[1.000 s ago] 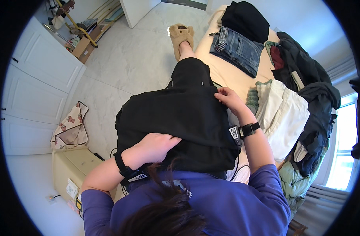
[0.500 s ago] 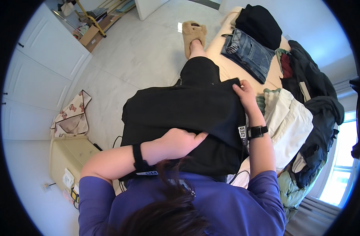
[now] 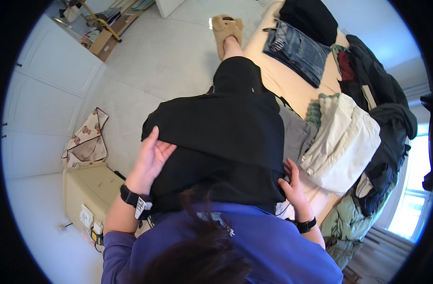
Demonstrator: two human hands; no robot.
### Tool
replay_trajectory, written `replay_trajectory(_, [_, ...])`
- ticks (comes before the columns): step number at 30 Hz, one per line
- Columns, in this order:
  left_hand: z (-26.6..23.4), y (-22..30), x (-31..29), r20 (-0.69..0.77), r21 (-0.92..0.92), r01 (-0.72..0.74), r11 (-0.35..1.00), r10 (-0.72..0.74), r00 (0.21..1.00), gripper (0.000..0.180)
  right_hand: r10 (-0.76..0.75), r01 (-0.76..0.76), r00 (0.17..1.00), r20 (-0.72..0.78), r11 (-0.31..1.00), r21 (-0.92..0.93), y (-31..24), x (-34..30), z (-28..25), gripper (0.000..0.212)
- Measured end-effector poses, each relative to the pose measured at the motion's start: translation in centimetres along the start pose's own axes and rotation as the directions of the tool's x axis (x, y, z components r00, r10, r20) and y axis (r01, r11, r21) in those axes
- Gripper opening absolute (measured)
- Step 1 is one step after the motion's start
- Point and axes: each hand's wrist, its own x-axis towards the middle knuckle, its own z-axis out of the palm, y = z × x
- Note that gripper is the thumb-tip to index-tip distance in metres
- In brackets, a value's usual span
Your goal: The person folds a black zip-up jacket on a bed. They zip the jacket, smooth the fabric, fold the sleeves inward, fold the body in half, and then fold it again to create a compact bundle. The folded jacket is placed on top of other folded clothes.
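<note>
A folded black garment (image 3: 216, 128) lies across my lap, a fold running sideways over its middle. Its exact kind cannot be made out. Beside its left edge, my left hand (image 3: 152, 156) is open with the palm turned up. The thumb points away from me and the fingertips touch the cloth. At the right edge of the garment my right hand (image 3: 296, 188) rests open, thumb and fingers apart, the thumb against the cloth. Each wrist wears a black strap.
To my right, a bed (image 3: 292, 90) holds folded blue jeans (image 3: 299, 54), a black folded garment (image 3: 309, 21), grey cloth (image 3: 294, 132), white trousers (image 3: 346, 142) and a heap of dark clothes (image 3: 391, 128). A beige cabinet (image 3: 91, 187) stands at left, near a patterned fabric bin (image 3: 88, 137).
My left hand has left the garment's middle for its left edge and opened. My right hand has let go of the far right corner and come nearer. Grey cloth now shows beside the garment.
</note>
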Motion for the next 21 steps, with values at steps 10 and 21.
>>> replay_trajectory(10, [2.5,6.4,-0.2,0.227,0.349,-0.414,0.841,0.352,0.908,0.021,0.473,-0.371,0.866,0.162,0.391,0.842,4.1,-0.5,-0.9,0.028])
replay_trajectory(21, [-4.2,3.9,-2.6,-0.007,0.244,-0.209,0.947,0.217,0.976,0.017,0.153,0.148,0.87,-0.468,0.825,0.545,1.2,-0.3,-4.4,0.022])
